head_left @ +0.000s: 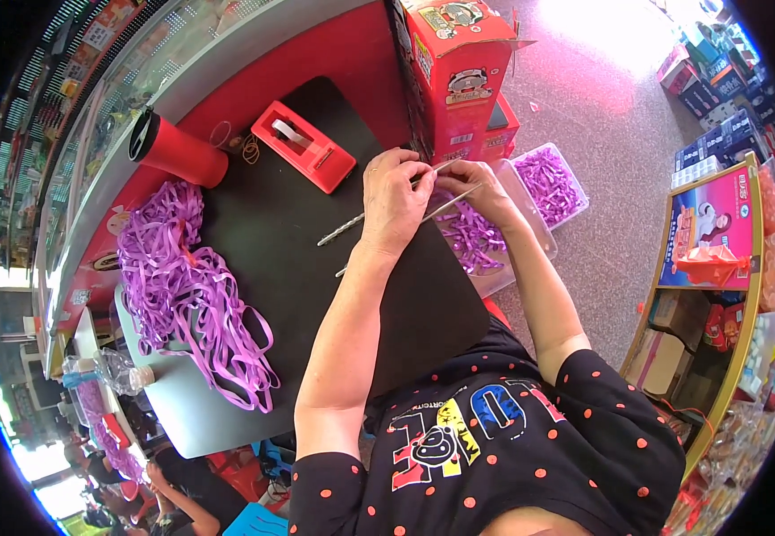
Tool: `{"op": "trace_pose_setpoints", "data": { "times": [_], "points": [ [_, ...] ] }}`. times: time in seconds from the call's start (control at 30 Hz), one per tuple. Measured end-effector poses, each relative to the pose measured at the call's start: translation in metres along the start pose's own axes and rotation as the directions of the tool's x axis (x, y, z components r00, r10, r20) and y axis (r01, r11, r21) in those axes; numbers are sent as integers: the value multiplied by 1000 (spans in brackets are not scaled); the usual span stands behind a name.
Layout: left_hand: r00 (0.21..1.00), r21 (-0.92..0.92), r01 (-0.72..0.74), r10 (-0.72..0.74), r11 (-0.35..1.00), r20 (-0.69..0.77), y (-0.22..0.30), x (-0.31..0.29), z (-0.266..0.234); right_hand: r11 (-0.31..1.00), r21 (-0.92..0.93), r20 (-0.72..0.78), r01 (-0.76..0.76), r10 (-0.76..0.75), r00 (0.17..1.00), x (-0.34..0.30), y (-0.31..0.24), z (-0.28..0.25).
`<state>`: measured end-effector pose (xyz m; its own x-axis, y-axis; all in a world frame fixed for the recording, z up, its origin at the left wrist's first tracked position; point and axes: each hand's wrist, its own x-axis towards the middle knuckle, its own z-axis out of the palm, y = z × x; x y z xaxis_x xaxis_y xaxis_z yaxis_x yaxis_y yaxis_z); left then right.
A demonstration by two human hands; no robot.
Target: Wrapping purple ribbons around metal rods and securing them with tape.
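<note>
My left hand (392,204) and my right hand (487,191) meet over the far right edge of a black tabletop (285,241). Both are closed, fingertips pinched close together on a thin, pale, cord-like strip (341,230). One length of it trails left from under my left hand, and another runs slanting below both hands. What exactly the fingertips grip is hidden. Just beneath my right hand, short purple ribbon pieces (472,237) lie in a clear plastic bin. A large tangled heap of long purple ribbons (160,268) covers the table's left side.
A red tape dispenser (305,148), a red tumbler (178,154) and rubber bands (250,150) are at the table's far side. Tall red cartons (468,80) stand beyond my hands. Another bin (581,210) of purple pieces is to the right. Other people sit at lower left.
</note>
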<state>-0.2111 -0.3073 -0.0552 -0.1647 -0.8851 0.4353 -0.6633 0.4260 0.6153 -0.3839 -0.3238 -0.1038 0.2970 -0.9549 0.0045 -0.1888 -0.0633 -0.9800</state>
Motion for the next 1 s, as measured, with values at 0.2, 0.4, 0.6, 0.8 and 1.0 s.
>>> {"op": "trace_pose_setpoints", "data": {
  "times": [0.2,0.4,0.6,0.8,1.0],
  "points": [
    [998,-21,-34,33,999,-54,-2,0,3,991,113,-16,-70,73,997,-1,23,-7],
    [999,-19,-14,14,1000,-38,-1,0,1,994,102,-33,-26,29,999,3,25,-8],
    [1000,-36,-1,0,999,-26,-4,-1,0,996,3,-28,-86,86,996,21,76,2],
    [1000,-45,-10,9,999,-16,0,3,4,997,-78,-96,-11,3,995,10,211,11],
    [999,-2,48,-48,999,26,-4,-3,-8,763,445,72,-468,491,868,-65,235,47]
  ]
}}
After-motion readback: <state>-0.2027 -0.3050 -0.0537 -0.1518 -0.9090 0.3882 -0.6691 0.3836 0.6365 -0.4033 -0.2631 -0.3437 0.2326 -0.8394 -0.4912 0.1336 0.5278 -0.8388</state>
